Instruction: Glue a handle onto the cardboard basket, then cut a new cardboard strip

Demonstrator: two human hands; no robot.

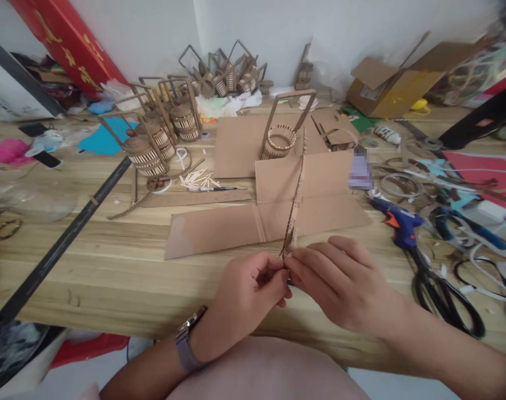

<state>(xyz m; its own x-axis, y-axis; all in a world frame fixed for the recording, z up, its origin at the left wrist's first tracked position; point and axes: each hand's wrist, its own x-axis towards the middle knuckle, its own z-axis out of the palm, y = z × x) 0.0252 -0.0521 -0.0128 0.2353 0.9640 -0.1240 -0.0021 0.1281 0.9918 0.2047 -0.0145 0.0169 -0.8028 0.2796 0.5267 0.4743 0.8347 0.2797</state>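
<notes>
A thin strip of corrugated cardboard [295, 200], seen nearly edge-on, rises away from my two hands. My left hand [251, 286], with a watch on its wrist, pinches the near end between thumb and fingers. Right beside it, my right hand [340, 275] is closed on the same end, fingertips almost touching the left ones. The fingers hide the very tip of the strip. Beyond the hands lie flat, creased cardboard pieces [328, 186]. Behind them stands a small round basket [279, 143] with a tall handle and light and dark bands.
At right lie a blue glue gun [403, 219], black-handled scissors [449, 300] and tangled strips. Finished-looking lidded baskets [144, 153] stand at left, near scattered matchsticks [198, 179]. A long dark bar [69, 236] crosses the left side. A cardboard box [403, 83] sits at the back right.
</notes>
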